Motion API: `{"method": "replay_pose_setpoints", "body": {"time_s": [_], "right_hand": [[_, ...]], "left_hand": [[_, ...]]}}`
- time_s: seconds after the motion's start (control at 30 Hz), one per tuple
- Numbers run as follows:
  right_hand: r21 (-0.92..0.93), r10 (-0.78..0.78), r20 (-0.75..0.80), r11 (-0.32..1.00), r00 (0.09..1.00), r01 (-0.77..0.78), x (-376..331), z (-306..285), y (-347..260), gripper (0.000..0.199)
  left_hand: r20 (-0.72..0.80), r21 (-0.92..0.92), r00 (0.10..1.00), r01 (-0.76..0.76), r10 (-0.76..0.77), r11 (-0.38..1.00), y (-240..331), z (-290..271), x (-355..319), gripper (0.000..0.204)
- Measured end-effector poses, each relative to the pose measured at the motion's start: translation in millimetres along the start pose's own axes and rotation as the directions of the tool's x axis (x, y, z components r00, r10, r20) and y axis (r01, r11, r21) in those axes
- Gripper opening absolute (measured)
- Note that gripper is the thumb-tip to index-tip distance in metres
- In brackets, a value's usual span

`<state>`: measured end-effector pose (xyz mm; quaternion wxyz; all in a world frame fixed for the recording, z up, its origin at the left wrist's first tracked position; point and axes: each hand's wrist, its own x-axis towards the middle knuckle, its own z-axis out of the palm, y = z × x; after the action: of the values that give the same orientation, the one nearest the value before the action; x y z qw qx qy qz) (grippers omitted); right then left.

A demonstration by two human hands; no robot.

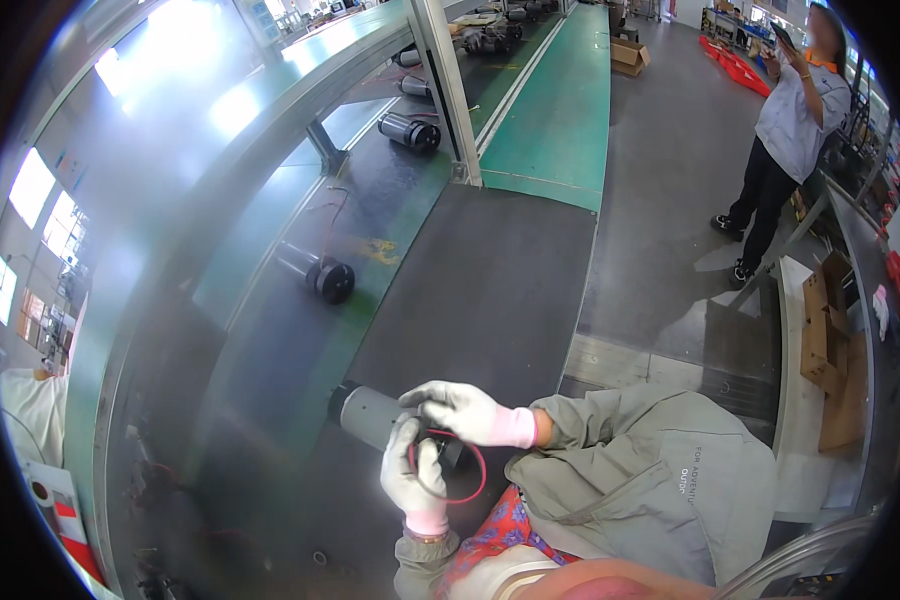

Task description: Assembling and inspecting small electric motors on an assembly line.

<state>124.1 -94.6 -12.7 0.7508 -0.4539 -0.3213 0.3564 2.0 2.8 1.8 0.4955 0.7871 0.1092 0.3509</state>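
A grey cylindrical motor (pixel 367 414) with black ends lies on the dark work surface in front of me, one end pointing away to the left. Both my hands, in white gloves with pink cuffs, are at its nearer end. My left hand (pixel 410 482) has its fingers and thumb closed around a thin red wire (pixel 484 470) that loops out to the right. My right hand (pixel 467 412) reaches over from the right, fingers bent together above the motor; whatever is between them is hidden. The gloves partly cover the motor's nearer black end.
Another motor (pixel 315 274) lies on the green conveyor belt (pixel 270 345) ahead to the left, with a further motor (pixel 409 131) beyond it. A metal post (pixel 444 90) rises at the belt's edge. A person (pixel 792 125) stands far right, near cardboard boxes (pixel 826 325).
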Motion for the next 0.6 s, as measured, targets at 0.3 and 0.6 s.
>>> {"method": "replay_pose_setpoints", "body": {"time_s": [0.3,0.6], "right_hand": [[-0.125,0.067,0.593,0.992,0.803,0.010,36,-28,-22,0.029],[0.168,-0.178,0.468,0.980,0.865,0.110,16,59,-195,0.037]], "left_hand": [[0.022,0.270,0.943,-0.326,0.333,0.906,-7,-2,3,0.021],[0.353,0.499,0.912,0.006,-0.209,0.867,23,-22,21,0.020]]}}
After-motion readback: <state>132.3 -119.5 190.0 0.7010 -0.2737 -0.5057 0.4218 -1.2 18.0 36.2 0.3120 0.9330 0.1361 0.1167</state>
